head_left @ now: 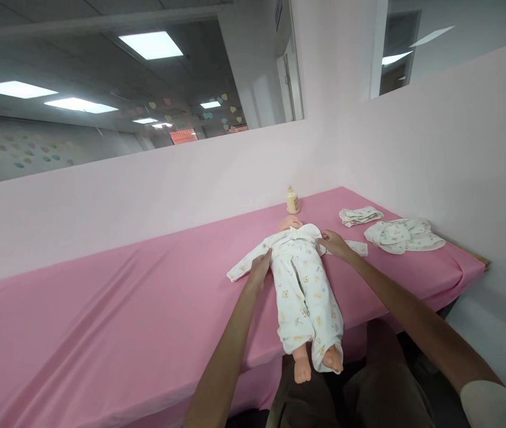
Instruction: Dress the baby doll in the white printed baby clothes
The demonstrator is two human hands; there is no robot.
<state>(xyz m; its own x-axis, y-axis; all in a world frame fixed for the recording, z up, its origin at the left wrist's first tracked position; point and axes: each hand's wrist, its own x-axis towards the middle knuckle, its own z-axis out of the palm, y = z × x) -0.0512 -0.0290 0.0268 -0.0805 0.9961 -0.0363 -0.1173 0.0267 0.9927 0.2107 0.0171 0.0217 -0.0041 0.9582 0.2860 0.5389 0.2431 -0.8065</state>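
A baby doll lies on its back on a pink-covered table, its feet hanging over the front edge. It wears white printed baby trousers and a white long-sleeved baby shirt, whose sleeves spread out to both sides. My left hand is closed on the clothing at the doll's waist, left side; its fingertips are partly hidden. On the other side my right hand pinches the shirt near the doll's chest. The shirt's front covers part of the doll's chin.
Behind the doll's head a cream pump bottle stands near the wall. Folded white cloth and a larger printed cloth bundle lie at the right. The pink table cover stretches left with creases. Walls with windows border the back and right.
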